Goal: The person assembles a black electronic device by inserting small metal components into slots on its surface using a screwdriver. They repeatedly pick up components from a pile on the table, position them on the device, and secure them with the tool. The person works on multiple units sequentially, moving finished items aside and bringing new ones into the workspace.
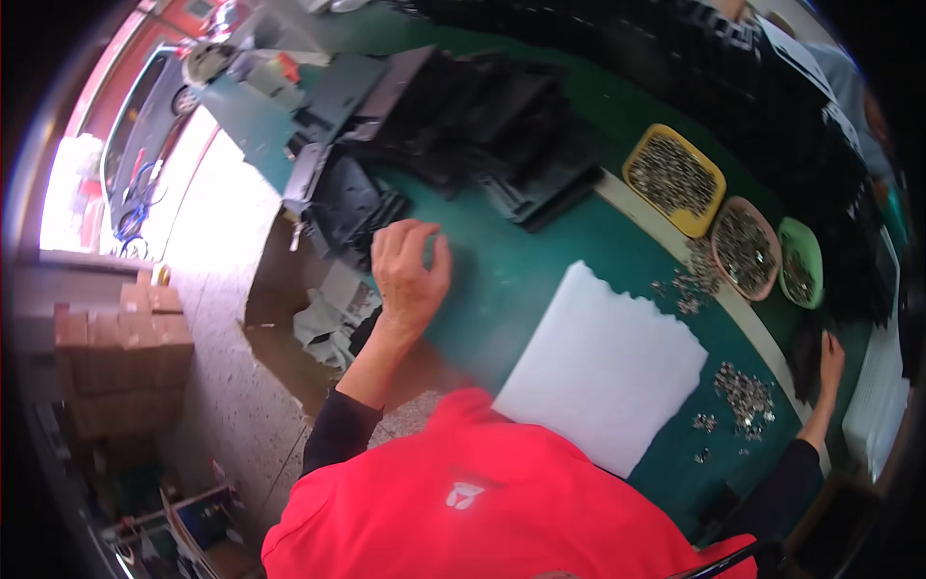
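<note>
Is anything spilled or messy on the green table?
Yes: small shiny pieces lie loose right of the white sheet, while others sit in the yellow tray; maybe they spilled. The sheet's upper right edge also looks ragged.

Strong daylight entered at the far-left opening (pixel 79 198), blowing out the adjoining floor (pixel 214 174) to white. Desk (pixel 477 256) was moderately lit; white sheet (pixel 603 376) read bright with little texture, stacked black parts (pixel 526 116) lost detail. Fisheye curvature bent outer edges; rim dark. Small metal pieces (pixel 745 398) looked soft.
</note>
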A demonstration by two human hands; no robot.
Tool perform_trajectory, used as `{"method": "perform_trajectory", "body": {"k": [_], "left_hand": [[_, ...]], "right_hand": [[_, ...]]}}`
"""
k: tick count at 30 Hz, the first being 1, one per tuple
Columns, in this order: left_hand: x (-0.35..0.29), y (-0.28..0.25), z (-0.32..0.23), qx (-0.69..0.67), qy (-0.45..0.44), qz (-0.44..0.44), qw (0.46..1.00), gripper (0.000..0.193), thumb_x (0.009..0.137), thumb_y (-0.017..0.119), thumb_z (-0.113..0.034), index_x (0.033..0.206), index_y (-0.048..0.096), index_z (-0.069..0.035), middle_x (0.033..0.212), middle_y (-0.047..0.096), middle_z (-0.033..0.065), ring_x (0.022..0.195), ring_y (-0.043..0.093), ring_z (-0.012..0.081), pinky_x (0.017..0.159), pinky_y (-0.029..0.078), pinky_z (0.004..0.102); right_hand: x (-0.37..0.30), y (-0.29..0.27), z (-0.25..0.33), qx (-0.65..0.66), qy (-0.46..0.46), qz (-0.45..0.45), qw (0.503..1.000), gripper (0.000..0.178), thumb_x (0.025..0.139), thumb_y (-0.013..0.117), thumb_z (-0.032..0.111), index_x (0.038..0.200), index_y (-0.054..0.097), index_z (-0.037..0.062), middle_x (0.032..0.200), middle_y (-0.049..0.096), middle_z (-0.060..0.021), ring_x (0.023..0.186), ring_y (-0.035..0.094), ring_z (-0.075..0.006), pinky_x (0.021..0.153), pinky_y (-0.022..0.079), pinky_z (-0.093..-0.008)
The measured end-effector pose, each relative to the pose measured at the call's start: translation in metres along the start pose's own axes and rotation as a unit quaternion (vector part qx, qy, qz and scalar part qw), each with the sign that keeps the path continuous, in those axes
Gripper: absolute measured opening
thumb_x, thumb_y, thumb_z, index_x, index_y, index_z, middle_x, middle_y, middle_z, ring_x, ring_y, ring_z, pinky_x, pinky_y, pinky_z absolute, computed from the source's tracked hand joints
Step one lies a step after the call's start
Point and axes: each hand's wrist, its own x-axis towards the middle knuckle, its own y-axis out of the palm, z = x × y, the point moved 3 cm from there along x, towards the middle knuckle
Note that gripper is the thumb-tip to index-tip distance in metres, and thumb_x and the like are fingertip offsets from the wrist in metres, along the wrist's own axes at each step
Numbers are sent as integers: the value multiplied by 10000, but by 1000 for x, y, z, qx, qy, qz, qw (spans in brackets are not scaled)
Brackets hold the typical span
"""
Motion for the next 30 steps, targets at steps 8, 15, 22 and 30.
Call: {"method": "perform_trajectory", "body": {"k": [8,15,22,30], "left_hand": [[-1,-42,188,172,-231,-71,955,709,846,687,-417,1388,478,-10,1457,365,327,1337,365,491,1067,338,549],[37,38,382,105,-42,116,987,399,946,557,-384,1116,650,-36,911,680,214,793,657,379,683,518,467],[50,55,410,192,-139,130,963,507,992,455,-392,1271,590,10,1210,626,262,1078,607,444,886,480,529],[20,-62,243,109,-217,-154,958,427,1033,451,-347,1331,591,-76,1223,666,142,1070,647,330,908,501,387]], "right_hand": [[-17,-27,56,-92,78,-135,984,457,992,543,374,1232,621,-7,1184,670,-187,1148,622,-322,943,478,-378],[-92,-59,170,7,54,-133,990,362,954,595,282,1197,664,22,1152,695,-157,1073,654,-253,938,473,-325],[-174,-62,216,0,45,-156,987,256,854,676,249,993,720,38,944,709,-163,880,690,-314,791,531,-390],[-226,-19,252,2,65,-89,994,166,825,686,197,859,699,35,840,677,-171,797,665,-350,722,522,-431]]}}
